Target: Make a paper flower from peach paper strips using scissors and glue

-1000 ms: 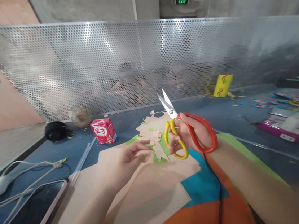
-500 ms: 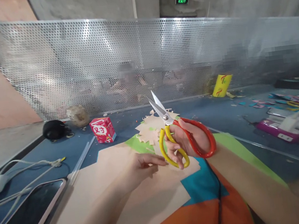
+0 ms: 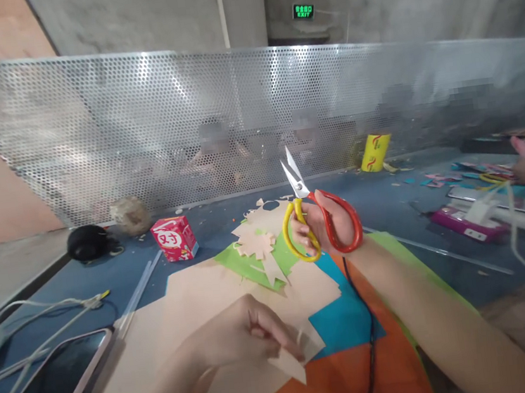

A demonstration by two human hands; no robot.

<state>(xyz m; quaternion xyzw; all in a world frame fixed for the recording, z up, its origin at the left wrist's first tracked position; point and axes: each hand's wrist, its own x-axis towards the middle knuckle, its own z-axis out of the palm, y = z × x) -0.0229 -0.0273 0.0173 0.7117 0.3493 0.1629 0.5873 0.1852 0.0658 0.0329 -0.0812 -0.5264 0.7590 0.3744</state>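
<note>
So the thing being worked on is a small, pale peach piece of paper (image 3: 291, 369), near side, a bit right of centre, above the bigger sheets. The left hand (image 3: 243, 333) seems to have it in a narrow pinch, fingertips close together, though they're partly blurred so I can't tell exactly how it's gripped.

The right hand (image 3: 321, 224) is farther off and to the right, with steel-bladed scissors with one red and one yellow loop handle (image 3: 299, 186). Fingers are through the loops, the blades stand a little parted, points up toward the far side, touching no paper.

My read: this is paper cutting, caught between snips. Another cut would call for bringing paper and blades together, since they're well apart, and keeping the left fingertips out of the way.

Under the hands there's a spread of large pale peach sheets (image 3: 199, 300), with bright blue paper (image 3: 339, 330) and orange paper (image 3: 324, 383) poking out on the right. Just beyond, jagged-edged peach cutouts (image 3: 255, 246) lie on lime-green paper (image 3: 237, 264).

Farther out on the dark blue bench (image 3: 215, 224): a pinkish-red printed box (image 3: 174, 238) left, a yellow cylinder (image 3: 374, 152) far right, and a perforated metal screen (image 3: 134, 129) behind it all.
</note>
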